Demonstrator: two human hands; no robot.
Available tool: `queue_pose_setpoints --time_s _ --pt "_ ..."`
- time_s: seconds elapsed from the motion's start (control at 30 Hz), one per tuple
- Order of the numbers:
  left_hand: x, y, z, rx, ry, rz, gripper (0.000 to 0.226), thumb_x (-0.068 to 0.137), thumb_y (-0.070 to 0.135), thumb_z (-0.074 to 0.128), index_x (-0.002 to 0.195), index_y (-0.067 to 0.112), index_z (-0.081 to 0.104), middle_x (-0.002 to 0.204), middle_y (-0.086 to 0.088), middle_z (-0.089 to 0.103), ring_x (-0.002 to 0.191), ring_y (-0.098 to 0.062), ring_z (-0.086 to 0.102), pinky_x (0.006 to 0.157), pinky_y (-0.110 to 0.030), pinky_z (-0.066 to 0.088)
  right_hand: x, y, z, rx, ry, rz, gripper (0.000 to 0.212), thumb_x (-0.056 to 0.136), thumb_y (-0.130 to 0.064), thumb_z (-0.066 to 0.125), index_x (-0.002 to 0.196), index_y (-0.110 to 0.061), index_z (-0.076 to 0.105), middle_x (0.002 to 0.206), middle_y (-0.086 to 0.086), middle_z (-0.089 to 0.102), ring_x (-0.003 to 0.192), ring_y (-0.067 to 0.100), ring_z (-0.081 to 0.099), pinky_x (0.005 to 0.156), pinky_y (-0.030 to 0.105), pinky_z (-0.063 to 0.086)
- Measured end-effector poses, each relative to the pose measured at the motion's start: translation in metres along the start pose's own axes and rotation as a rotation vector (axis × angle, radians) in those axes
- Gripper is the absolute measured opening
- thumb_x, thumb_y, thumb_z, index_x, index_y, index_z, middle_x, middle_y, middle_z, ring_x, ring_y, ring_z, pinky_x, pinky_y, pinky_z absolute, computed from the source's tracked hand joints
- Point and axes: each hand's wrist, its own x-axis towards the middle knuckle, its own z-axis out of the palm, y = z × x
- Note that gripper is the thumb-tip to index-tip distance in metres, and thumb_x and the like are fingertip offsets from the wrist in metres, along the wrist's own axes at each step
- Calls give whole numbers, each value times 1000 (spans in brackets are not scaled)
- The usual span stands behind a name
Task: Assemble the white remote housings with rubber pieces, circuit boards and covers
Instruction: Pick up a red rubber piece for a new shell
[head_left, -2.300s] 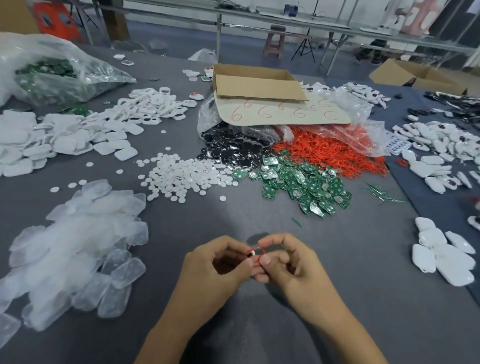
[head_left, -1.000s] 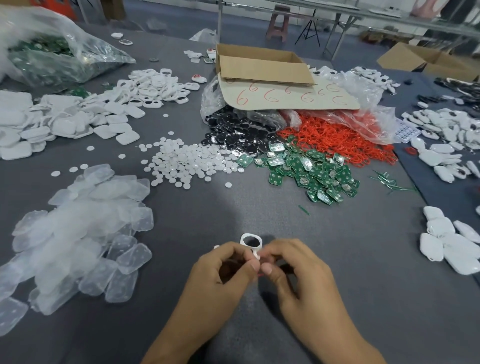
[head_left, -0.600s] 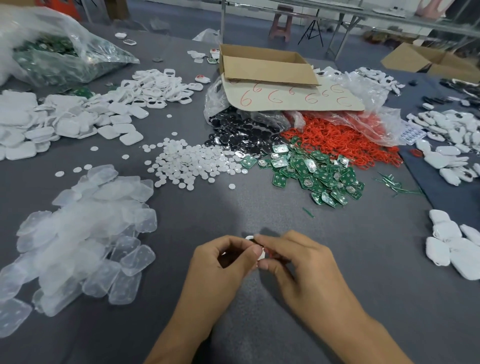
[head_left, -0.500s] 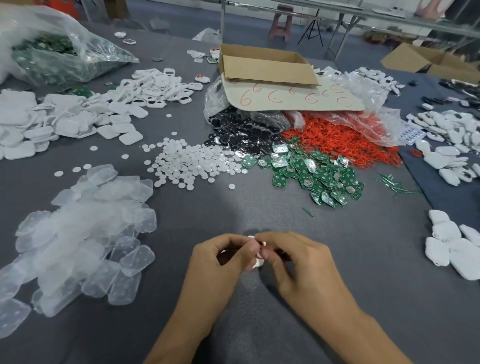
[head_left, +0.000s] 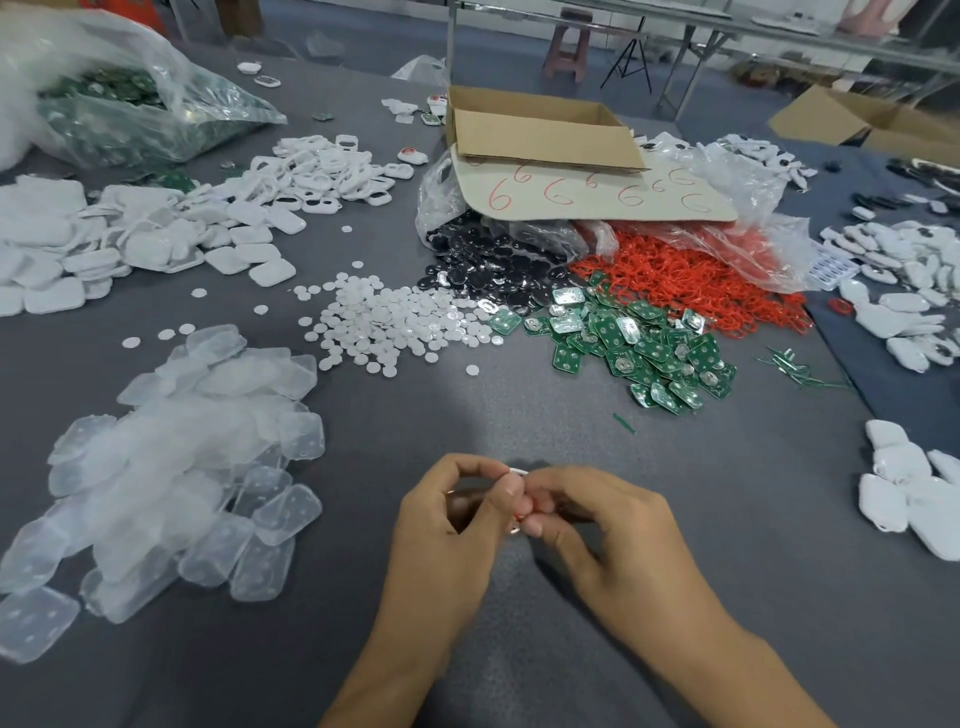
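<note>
Low over the grey table, my left hand (head_left: 447, 525) and my right hand (head_left: 602, 525) meet fingertip to fingertip. Between them they pinch a small white remote housing (head_left: 517, 474) with a bit of red rubber showing at its lower edge. The fingers hide most of the housing. Heaps of parts lie beyond: green circuit boards (head_left: 639, 343), red rubber rings (head_left: 691, 280), black pieces (head_left: 483, 265), white discs (head_left: 395, 322), clear rubber pads (head_left: 171, 457) at the left, white covers (head_left: 130, 244) and white housing frames (head_left: 322, 171) at the far left.
An open cardboard box (head_left: 540, 130) sits on a card marked with red sixes behind the heaps. A plastic bag of green boards (head_left: 119, 114) lies at the back left. Finished white remotes (head_left: 904, 483) lie at the right edge, more on the dark mat (head_left: 904, 291).
The housing stood up above my fingertips a second ago with its opening showing; now it is turned down and almost hidden between both hands. The view has shifted slightly.
</note>
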Motion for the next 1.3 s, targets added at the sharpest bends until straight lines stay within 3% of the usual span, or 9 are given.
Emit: queue_pose_setpoints --time_s 0.17,0.3,0.4,0.47,0.77,0.93,1.07,1.2,1.3 --pt "-2 1 -1 -10 11 7 7 89 26 72 95 25 72 83 -2 78 74 -11 73 67 -17 54 1 3 -3 -8 -26 -7 29 86 -13 76 109 -30 71 95 -19 65 85 5 66 78 18 53" --pt "-2 -10 -9 563 186 248 28 82 35 82 107 37 69 99 21 68 90 -3 63 81 -11 45 14 12 -11 -55 -25 99 27 83 -11 78 102 -30 76 91 -18 62 84 4 64 76 11 50" --pt "-3 -15 -4 830 184 328 47 71 45 87 112 30 70 104 21 64 99 -7 48 91 -23 42 28 17 -10 -96 -102 152 26 81 -13 80 101 -29 79 82 -19 63 81 1 64 74 8 48" --pt "-4 -18 -3 907 183 341 43 71 48 86 107 29 72 103 18 64 100 -9 45 91 -30 44 35 19 -6 -107 -171 178 25 80 -13 80 99 -30 79 79 -22 64 79 -3 64 72 6 47" --pt "-4 -16 -2 926 189 342 34 73 52 84 99 31 77 95 20 58 98 -9 42 88 -30 44 52 22 -5 -216 -322 140 21 80 -15 81 94 -31 79 82 -13 64 77 3 61 69 12 44" --pt "-3 -15 -2 916 177 312 32 75 53 82 101 35 76 95 26 53 98 -5 38 89 -26 37 63 28 -9 -125 -397 165 23 74 -13 87 88 -30 80 77 -12 71 76 3 65 69 14 48" --pt "-2 -16 -2 941 150 268 28 78 56 78 99 38 74 98 27 53 99 -2 35 84 -25 28 86 31 -17 70 -591 275 21 70 -11 90 85 -21 81 79 -6 78 79 14 74 80 33 57" --pt "0 -18 -3 953 135 234 30 79 59 74 102 38 73 102 28 53 101 0 34 83 -25 25 107 31 -17 90 -772 286 22 68 -6 90 76 -22 77 85 6 78 76 13 71 78 31 57" --pt "2 -19 -3 958 138 241 29 78 58 75 99 37 73 101 28 54 100 0 34 80 -26 23 119 30 -11 41 -849 370 24 66 -4 91 66 -22 75 78 3 77 65 8 65 66 22 54"
